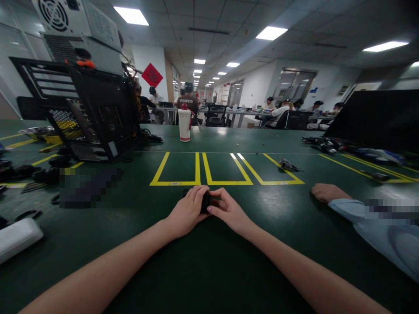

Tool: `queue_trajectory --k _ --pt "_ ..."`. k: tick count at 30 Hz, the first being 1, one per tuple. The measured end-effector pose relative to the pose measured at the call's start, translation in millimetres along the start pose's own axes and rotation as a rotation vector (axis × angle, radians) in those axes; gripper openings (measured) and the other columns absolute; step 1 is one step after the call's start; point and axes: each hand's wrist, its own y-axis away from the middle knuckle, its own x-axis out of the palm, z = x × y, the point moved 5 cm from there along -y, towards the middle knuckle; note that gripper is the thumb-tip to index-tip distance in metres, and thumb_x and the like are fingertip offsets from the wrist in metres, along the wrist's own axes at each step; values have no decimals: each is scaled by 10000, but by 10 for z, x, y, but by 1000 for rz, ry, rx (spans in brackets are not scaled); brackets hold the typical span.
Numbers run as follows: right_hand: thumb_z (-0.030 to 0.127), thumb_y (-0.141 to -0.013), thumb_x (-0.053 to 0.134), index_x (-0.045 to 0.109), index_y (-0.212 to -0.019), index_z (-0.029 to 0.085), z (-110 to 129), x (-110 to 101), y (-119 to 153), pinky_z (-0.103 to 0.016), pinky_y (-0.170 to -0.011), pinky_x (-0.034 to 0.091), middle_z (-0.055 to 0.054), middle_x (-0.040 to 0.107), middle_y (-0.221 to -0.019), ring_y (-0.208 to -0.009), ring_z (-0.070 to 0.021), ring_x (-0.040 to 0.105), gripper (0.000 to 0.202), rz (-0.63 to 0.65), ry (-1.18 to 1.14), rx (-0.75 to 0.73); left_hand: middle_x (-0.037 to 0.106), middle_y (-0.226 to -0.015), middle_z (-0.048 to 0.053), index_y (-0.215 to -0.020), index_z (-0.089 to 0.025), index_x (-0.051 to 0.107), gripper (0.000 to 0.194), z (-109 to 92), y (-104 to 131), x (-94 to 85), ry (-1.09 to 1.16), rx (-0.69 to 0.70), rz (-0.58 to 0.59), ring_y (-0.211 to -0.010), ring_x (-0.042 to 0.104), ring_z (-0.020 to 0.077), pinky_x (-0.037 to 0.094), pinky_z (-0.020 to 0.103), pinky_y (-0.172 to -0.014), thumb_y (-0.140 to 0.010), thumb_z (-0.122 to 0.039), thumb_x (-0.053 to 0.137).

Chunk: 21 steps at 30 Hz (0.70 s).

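Observation:
Between my two hands is a small black object (206,202), low over the green table (216,270); most of it is covered by fingers, so its kind does not show. My left hand (188,211) wraps round it from the left, fingers closed over its top and side. From the other side, my right hand (231,211) pinches its right edge between thumb and fingertips. Just beyond the hands, yellow tape (225,183) marks out three open-topped frames on the table. A small grey metal part (286,165) with a short dark lead lies at the right-hand frame.
A black computer case (108,113) with a power supply (94,26) on top stands at left. A white cup (184,124) with a red lid is further back. A co-worker's hand (329,192) rests at right, near a dark screen (376,117) and cables (324,143).

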Motion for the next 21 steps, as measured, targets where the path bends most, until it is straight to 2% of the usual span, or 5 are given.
queue_trajectory --k 5,11,16,21 --pt "268 -764 535 478 -914 229 -15 -22 -12 -329 -758 484 -10 512 -964 -946 -177 535 165 -80 54 1 381 -1231 94 -1228 -223 183 611 -23 -4 -29 -6 9 -12 -1130 425 257 451 431 -852 -758 -281 570" --pt "249 -773 522 451 -1046 238 -21 -54 -24 -367 -818 471 -29 483 -1097 -1008 -186 510 282 -75 121 71 373 -1243 87 -1228 -235 170 611 -20 -7 -38 -8 -22 13 -1121 437 256 455 440 -842 -763 -282 562" --pt "214 -732 580 455 -980 238 28 -7 2 -372 -877 443 -12 508 -1049 -1054 -184 491 279 -4 48 30 358 -1256 90 -1231 -231 175 608 -12 6 -32 1 -23 31 -1122 431 250 455 425 -843 -760 -252 559" --pt "258 -777 517 500 -916 226 72 -15 8 -364 -859 445 -15 521 -1013 -1049 -189 490 144 -77 92 -4 372 -1232 92 -1232 -225 182 612 -25 -1 -37 3 4 -5 -1113 434 253 455 429 -841 -758 -272 566"
